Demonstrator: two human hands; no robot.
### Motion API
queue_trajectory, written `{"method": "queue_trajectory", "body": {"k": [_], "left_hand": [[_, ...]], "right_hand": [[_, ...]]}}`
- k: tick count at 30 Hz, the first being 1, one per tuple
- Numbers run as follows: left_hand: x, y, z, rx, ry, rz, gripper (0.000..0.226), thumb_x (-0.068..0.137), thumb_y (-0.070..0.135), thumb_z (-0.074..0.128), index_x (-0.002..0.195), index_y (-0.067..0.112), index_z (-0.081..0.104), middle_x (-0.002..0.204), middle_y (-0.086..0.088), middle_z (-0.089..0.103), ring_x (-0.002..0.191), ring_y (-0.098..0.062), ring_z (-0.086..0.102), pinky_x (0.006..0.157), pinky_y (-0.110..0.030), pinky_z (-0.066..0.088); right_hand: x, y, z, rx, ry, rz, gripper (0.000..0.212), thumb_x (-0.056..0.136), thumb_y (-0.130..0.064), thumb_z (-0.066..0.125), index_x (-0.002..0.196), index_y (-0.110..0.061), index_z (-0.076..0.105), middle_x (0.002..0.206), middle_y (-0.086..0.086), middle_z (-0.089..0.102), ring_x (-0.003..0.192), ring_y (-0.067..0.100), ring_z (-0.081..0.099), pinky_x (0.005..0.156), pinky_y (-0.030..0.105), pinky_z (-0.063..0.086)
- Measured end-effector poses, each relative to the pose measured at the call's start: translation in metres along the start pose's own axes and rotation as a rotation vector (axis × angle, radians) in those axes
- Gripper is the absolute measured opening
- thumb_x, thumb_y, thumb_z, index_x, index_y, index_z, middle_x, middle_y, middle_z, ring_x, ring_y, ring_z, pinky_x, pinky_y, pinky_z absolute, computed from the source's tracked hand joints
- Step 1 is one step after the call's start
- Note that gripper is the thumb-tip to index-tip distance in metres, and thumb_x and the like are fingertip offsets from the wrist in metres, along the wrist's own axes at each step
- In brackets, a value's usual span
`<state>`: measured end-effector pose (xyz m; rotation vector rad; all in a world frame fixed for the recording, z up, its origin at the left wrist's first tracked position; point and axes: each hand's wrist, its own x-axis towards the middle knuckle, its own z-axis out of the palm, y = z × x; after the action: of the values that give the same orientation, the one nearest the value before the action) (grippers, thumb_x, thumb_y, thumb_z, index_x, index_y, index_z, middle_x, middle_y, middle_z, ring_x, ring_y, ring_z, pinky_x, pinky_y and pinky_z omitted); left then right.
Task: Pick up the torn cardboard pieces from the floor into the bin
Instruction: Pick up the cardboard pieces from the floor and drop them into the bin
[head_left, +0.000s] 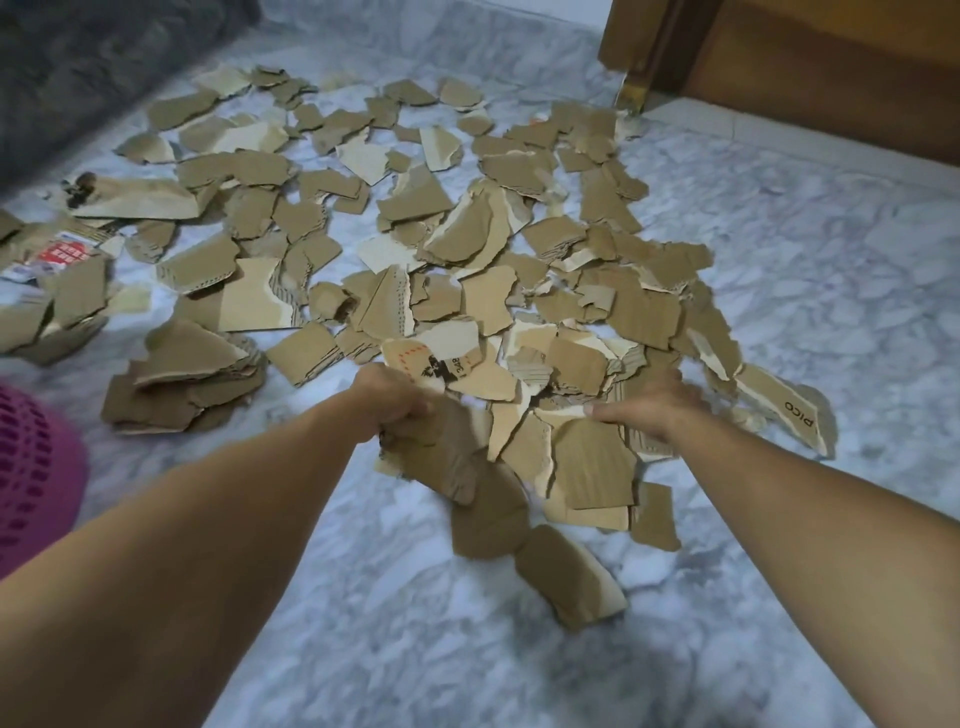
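Observation:
Several torn brown cardboard pieces (405, 218) lie scattered over the grey marble floor (810, 270), thickest in the middle. My left hand (392, 397) is shut on a bunch of cardboard pieces (441, 447) lifted a little off the floor; some hang below it. My right hand (644, 408) grips the near pile of cardboard pieces (587, 457), thumb on top, fingers tucked under the stack. A pink perforated bin (36, 467) shows at the left edge, only partly in frame.
A wooden furniture piece with a leg (636, 83) stands at the back right. A dark sofa or cushion (78, 62) fills the back left. A red-and-white printed wrapper (57, 254) lies among pieces at the left.

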<state>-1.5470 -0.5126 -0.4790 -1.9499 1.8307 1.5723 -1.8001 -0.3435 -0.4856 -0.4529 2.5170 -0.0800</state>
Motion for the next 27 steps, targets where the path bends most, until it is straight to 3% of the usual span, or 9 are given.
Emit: {"method": "queue_trajectory", "body": {"k": [5, 8, 10, 15, 18, 22, 27], "left_hand": [[-0.004, 0.001, 0.002, -0.049, -0.007, 0.002, 0.032, 0.072, 0.005, 0.078, 0.096, 0.006, 0.057, 0.087, -0.010, 0.058, 0.073, -0.019, 0.055, 0.054, -0.028, 0.049], [-0.006, 0.000, 0.004, -0.150, -0.034, -0.026, 0.041, 0.072, 0.008, 0.080, 0.104, 0.007, 0.054, 0.096, -0.011, 0.059, 0.088, -0.026, 0.058, 0.063, -0.031, 0.053], [-0.005, -0.002, 0.005, -0.195, -0.035, -0.031, 0.049, 0.071, 0.011, 0.082, 0.111, 0.004, 0.055, 0.103, -0.013, 0.061, 0.095, -0.028, 0.060, 0.072, -0.036, 0.055], [-0.002, -0.004, 0.007, -0.216, -0.032, -0.033, 0.059, 0.071, 0.011, 0.082, 0.122, 0.003, 0.054, 0.113, -0.014, 0.063, 0.103, -0.030, 0.061, 0.083, -0.039, 0.056], [-0.003, -0.004, 0.007, -0.250, -0.042, -0.038, 0.061, 0.070, 0.014, 0.084, 0.122, 0.004, 0.054, 0.112, -0.014, 0.064, 0.102, -0.030, 0.062, 0.085, -0.041, 0.056], [-0.005, -0.006, 0.009, -0.378, -0.055, -0.034, 0.060, 0.068, 0.027, 0.087, 0.117, 0.008, 0.057, 0.105, -0.010, 0.067, 0.093, -0.026, 0.066, 0.079, -0.038, 0.058], [-0.004, 0.002, -0.001, -0.411, -0.001, -0.054, 0.054, 0.071, 0.015, 0.085, 0.119, 0.005, 0.061, 0.101, -0.012, 0.067, 0.090, -0.028, 0.066, 0.075, -0.037, 0.057]], "right_hand": [[-0.006, -0.013, -0.001, -0.055, -0.018, -0.074, 0.111, 0.052, -0.065, 0.086, 0.137, -0.004, 0.050, 0.154, 0.014, 0.036, 0.141, 0.038, 0.031, 0.106, 0.041, 0.040], [-0.006, -0.018, 0.001, 0.132, -0.070, -0.051, 0.115, 0.043, -0.051, 0.095, 0.136, 0.000, 0.048, 0.143, 0.012, 0.051, 0.128, 0.032, 0.052, 0.102, 0.037, 0.048], [-0.008, -0.023, 0.002, 0.238, -0.129, -0.071, 0.106, 0.044, -0.041, 0.098, 0.131, -0.002, 0.052, 0.133, 0.012, 0.059, 0.117, 0.030, 0.060, 0.098, 0.037, 0.051], [-0.018, -0.034, 0.007, 0.357, -0.275, -0.107, 0.099, 0.047, -0.024, 0.099, 0.130, -0.001, 0.050, 0.126, 0.012, 0.060, 0.115, 0.032, 0.060, 0.093, 0.040, 0.053], [-0.025, -0.041, 0.009, 0.388, -0.350, -0.132, 0.095, 0.040, -0.020, 0.100, 0.123, -0.001, 0.055, 0.115, 0.013, 0.067, 0.106, 0.030, 0.064, 0.089, 0.041, 0.056], [-0.030, -0.044, 0.003, 0.397, -0.401, -0.144, 0.066, 0.054, -0.009, 0.095, 0.108, 0.001, 0.058, 0.096, 0.012, 0.068, 0.083, 0.024, 0.066, 0.061, 0.027, 0.052], [-0.028, -0.049, -0.012, 0.322, -0.468, -0.129, 0.046, 0.064, -0.002, 0.089, 0.102, 0.003, 0.065, 0.088, 0.015, 0.072, 0.074, 0.027, 0.071, 0.054, 0.028, 0.054]]}}
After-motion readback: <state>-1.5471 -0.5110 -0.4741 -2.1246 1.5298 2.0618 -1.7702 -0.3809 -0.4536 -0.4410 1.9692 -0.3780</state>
